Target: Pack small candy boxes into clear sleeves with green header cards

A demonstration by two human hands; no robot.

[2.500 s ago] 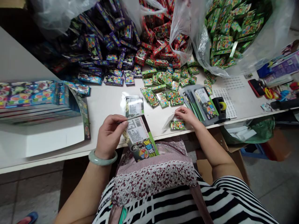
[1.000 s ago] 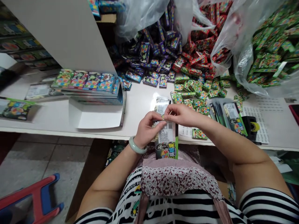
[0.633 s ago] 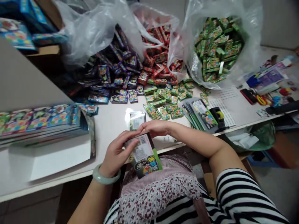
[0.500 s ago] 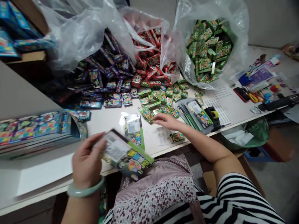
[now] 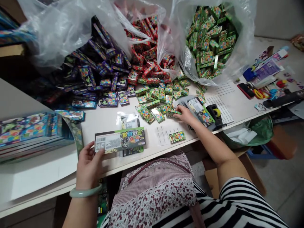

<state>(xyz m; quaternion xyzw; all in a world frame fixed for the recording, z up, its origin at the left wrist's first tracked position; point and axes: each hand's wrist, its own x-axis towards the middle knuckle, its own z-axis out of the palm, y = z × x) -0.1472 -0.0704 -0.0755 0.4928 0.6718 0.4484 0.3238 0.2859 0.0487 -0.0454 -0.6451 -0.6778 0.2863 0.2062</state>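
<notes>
My left hand (image 5: 91, 161) grips the left end of a flat printed green-and-black box (image 5: 131, 139), thumb on top, at the table's front edge. It covers part of a clear-wrapped printed card (image 5: 129, 120) lying on the table. With fingers pinched, my right hand (image 5: 186, 116) holds a small green box (image 5: 173, 112) at the edge of the loose pile of small green boxes (image 5: 155, 93). A single small green box (image 5: 177, 137) lies by a sheet of small stickers (image 5: 162, 136), below my right hand.
Plastic bags of purple (image 5: 95, 69), red (image 5: 147, 52) and green small boxes (image 5: 211, 41) stand along the back. Right of my hand are a stack of printed cards (image 5: 200, 109) and a black tape dispenser (image 5: 216, 115). A bin of blue boxes (image 5: 35, 129) stands left.
My left hand has levelled the flat box and brought it over the wrapped card. My right hand has moved right and closed on a small green box.
</notes>
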